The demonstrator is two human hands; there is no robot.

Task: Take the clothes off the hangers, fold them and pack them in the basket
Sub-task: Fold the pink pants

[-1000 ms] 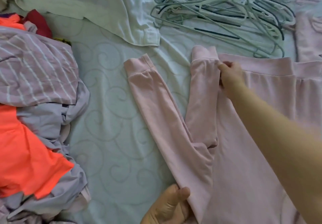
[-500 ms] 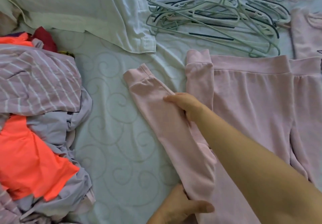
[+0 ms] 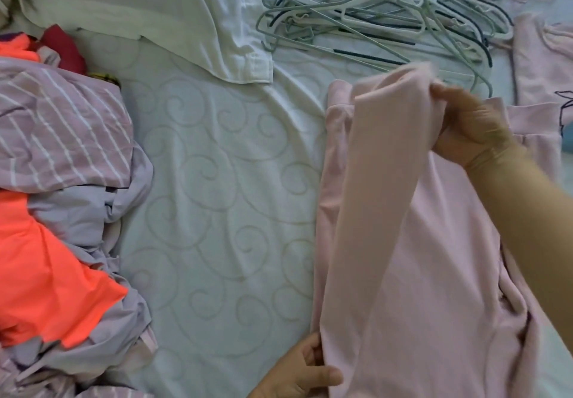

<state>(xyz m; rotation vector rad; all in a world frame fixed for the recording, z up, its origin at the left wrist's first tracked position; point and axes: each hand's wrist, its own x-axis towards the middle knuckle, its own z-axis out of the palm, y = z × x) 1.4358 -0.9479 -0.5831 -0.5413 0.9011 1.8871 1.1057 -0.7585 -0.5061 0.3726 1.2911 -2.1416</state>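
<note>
A pale pink long-sleeved garment (image 3: 412, 242) lies on the bed at the right. My right hand (image 3: 468, 128) grips the cuff end of one pink sleeve and holds it lifted over the garment's body. At the bottom edge, my left hand (image 3: 302, 373) pinches the garment's left side near the shoulder, thumb on top. A tangle of empty pale green hangers (image 3: 381, 16) lies at the top right. No basket is in view.
A heap of clothes sits at the left: a striped lilac piece (image 3: 62, 131), an orange one (image 3: 46, 276) and grey fabric. A white shirt (image 3: 173, 10) lies at the top. Another pink garment (image 3: 542, 66) is at the far right. Pale patterned bedding (image 3: 217, 196) shows in the middle.
My right hand took hold of the outstretched left sleeve and swung it to the right, across the garment. My left hand stayed at the lower edge.
</note>
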